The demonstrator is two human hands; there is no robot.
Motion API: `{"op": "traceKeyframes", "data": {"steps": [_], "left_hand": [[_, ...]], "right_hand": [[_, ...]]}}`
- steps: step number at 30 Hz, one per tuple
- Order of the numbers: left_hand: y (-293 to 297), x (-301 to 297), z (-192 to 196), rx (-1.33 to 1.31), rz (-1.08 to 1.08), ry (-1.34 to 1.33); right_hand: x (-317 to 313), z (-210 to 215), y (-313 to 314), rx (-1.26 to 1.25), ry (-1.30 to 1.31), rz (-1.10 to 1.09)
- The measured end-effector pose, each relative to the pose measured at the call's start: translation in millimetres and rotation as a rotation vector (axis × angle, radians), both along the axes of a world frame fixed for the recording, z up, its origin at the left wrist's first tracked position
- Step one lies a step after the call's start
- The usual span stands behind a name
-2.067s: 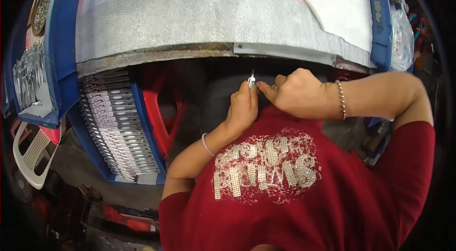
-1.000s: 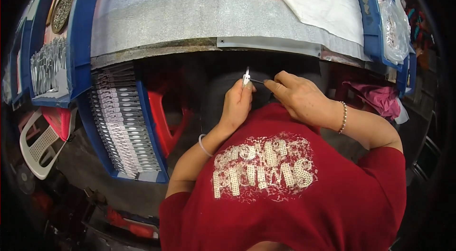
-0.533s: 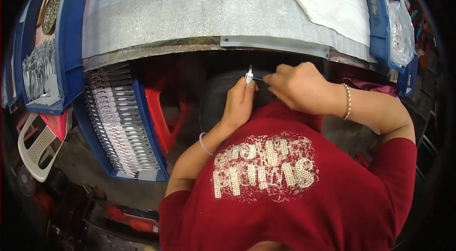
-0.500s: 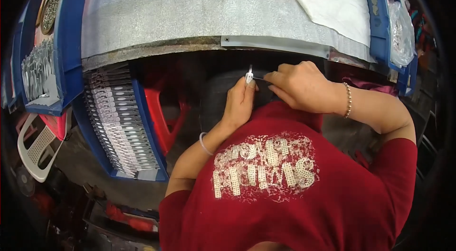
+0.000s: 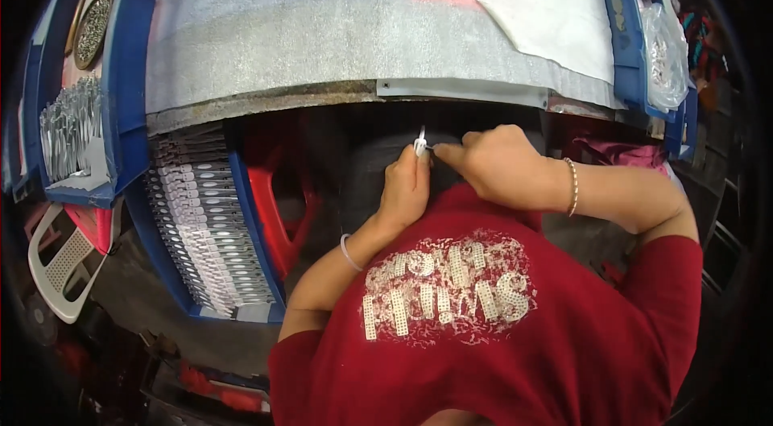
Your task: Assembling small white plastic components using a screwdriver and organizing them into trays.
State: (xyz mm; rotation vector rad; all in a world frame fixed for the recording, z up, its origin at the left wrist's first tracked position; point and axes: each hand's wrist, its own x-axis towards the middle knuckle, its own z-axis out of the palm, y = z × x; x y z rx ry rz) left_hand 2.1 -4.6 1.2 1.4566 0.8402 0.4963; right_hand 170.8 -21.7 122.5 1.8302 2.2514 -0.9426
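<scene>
Just short of the desk's (image 5: 266,55) front edge, a small white piece (image 5: 420,145) sits pinched in the left hand (image 5: 405,188)! Close beside it, the right hand (image 5: 509,168) curls around a thin shaft (image 5: 430,146), hiding most of it. Red plastic seat (image 5: 274,204) to the left, pale chair (image 5: 63,266) beyond. Containers now: lower blue bin (image 5: 259,234), packed with rows of white-and-dark parts (image 5: 201,213); upper blue tray (image 5: 133,84), carrying silver strips (image 5: 68,124) and a round dish of metal bits (image 5: 94,26); far right, another blue tray (image 5: 630,47) with a clear bag (image 5: 667,64).

A whitish translucent cover (image 5: 282,47) lies on the table (image 5: 322,94), a white sheet (image 5: 547,7) atop its right.
</scene>
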Motion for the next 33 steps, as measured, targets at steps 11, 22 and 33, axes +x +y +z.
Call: {"op": "traceKeyframes", "data": {"steps": [11,22,33], "left_hand": [[3,-4,-11,0.011,0.009,-0.037],[-4,-5,-7,0.092,0.002,-0.07],[45,-26,75,-0.438,-0.227,-0.016]], "right_hand": [[-3,-9,11,-0.119,0.01,-0.011],[8,-16,-17,-0.469,0.684,-0.791],[-11,-22,-37,0.065,0.729,-0.444]]}}
